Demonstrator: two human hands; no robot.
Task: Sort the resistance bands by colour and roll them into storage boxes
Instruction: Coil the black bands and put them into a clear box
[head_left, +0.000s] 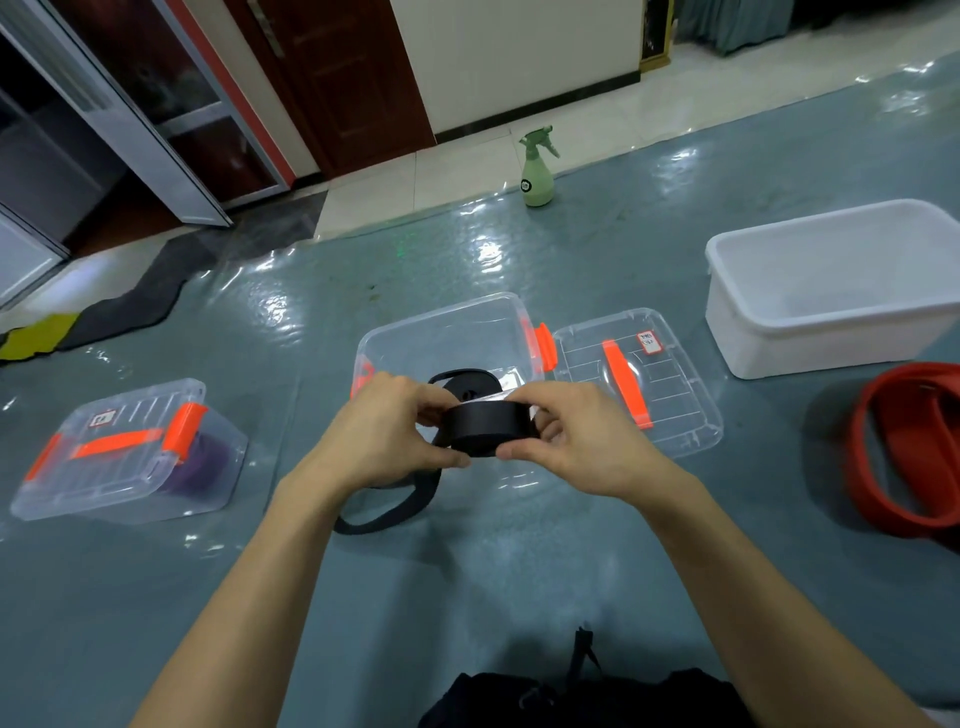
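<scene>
Left hand (387, 431) and right hand (576, 441) grip black band (488, 428), apparently part-rolled.

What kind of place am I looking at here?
Likely an indoor room, perhaps a home or small gym: a glossy grey-green floor mat, pale floor tiles, a dark red wooden door and a glass sliding door.

A pale green spray bottle (537, 174) stands at the far edge of the grey-blue mat (467, 571), near a dark door (353, 78).
</scene>
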